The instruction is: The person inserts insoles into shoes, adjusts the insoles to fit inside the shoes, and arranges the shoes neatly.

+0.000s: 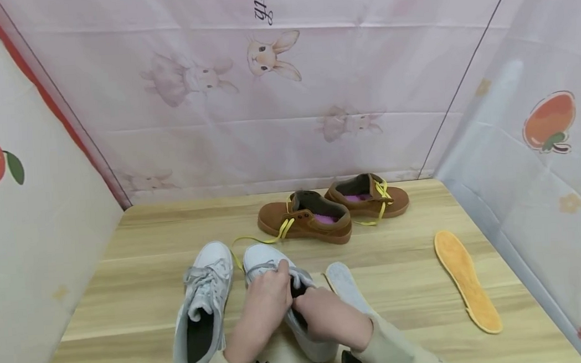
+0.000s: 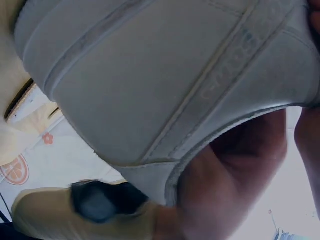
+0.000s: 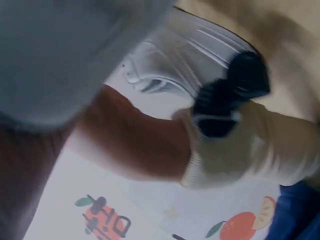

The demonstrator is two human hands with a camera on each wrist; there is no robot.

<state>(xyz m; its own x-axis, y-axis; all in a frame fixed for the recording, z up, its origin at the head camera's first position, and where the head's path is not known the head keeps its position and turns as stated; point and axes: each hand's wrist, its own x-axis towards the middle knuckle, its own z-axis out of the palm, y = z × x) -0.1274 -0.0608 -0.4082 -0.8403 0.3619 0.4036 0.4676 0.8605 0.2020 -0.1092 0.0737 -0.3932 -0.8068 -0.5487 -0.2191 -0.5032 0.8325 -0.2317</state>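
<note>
A white lace-up shoe (image 1: 265,253) lies under both hands, its toe pointing toward the back of the table. My left hand (image 1: 266,297) grips the upper at the tongue and laces, fingers curled over it. My right hand (image 1: 323,315) reaches into the shoe's opening, its fingers hidden inside; I cannot tell what they hold. In the left wrist view the shoe's pale side (image 2: 130,95) fills much of the picture, with the right hand (image 2: 225,175) entering past the collar. Left of the hands stands the matching white shoe (image 1: 200,309), its dark inside visible.
Two brown shoes (image 1: 305,219) with yellow laces and purple insides stand at the back. A grey insole (image 1: 345,283) lies just right of the worked shoe. Farther right lies an orange insole (image 1: 466,282). Printed cloth walls (image 1: 249,156) enclose the wooden table (image 1: 141,268).
</note>
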